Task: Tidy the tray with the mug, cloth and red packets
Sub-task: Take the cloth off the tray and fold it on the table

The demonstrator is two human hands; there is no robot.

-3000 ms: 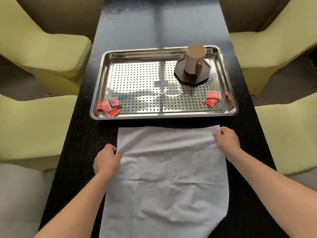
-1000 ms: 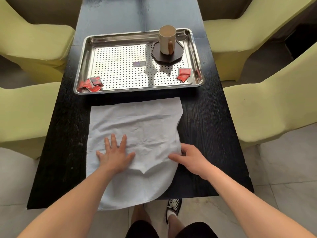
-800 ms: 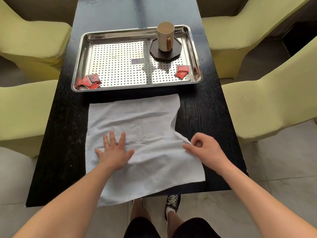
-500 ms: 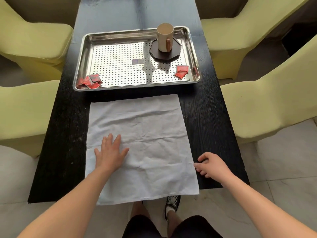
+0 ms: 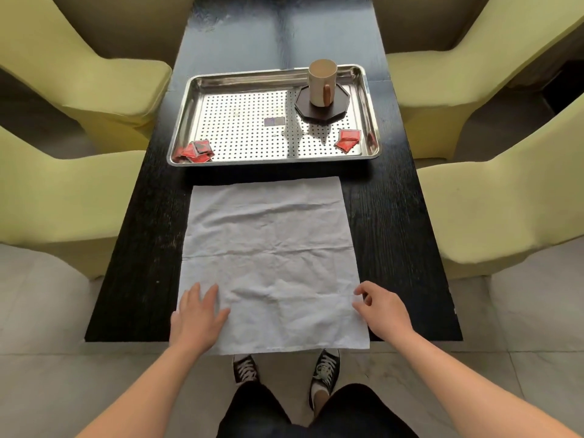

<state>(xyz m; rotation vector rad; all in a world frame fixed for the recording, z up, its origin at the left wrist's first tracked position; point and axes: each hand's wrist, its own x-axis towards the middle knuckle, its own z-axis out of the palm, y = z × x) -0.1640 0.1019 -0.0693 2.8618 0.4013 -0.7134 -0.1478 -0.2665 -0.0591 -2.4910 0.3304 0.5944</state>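
White rectangular fabric cloth (image 5: 271,248) lies spread on the black wooden worktop (image 5: 395,232) beside the perforated steel tray (image 5: 252,81). At its end farthest from the tray, left hand (image 5: 196,320) rests flat, fingers straight; right hand (image 5: 384,311) seems to pinch the edge.

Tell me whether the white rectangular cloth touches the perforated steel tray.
Apart. The head view shows a strip of black table between the cloth's far edge and the tray's near rim.

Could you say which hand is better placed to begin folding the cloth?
Probably the right hand: its curled fingers sit at the white cloth's right edge, while the left hand lies flat on it.
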